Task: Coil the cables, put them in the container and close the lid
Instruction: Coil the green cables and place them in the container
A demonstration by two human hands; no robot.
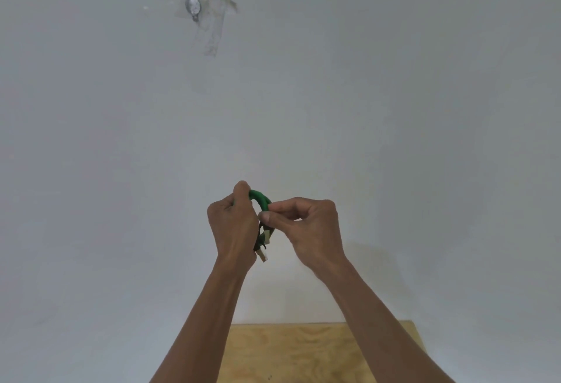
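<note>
Both hands are raised in front of a pale wall (pixel 394 109), close together and level with each other, with the forearms reaching up from the bottom edge of the view. The left hand (pixel 233 226) is seen from the back, its fingers curled round a bundled green cable (pixel 260 199), with the forefinger hooked over the top of the bundle. The right hand (pixel 309 230) is held just beside it, and the right side of the green loop is pinched between its thumb and forefinger, the other fingers being curled loosely into the palm. The cable is thus held in the air between the two hands, well above the wooden surface (pixel 303 352), of which only a light plywood slab is seen at the bottom of the view between the forearms. The green loop arches from the left forefinger over to the right fingertips. Below the loop, two pale plugs (pixel 263 256) hang down between the hands, with short dark parts of the cable beside them; how many turns the bundle has cannot be told. High on the wall, well apart from the hands, a small round metal piece (pixel 193 6) is fixed under crossed strips of clear tape (pixel 214 33).
</note>
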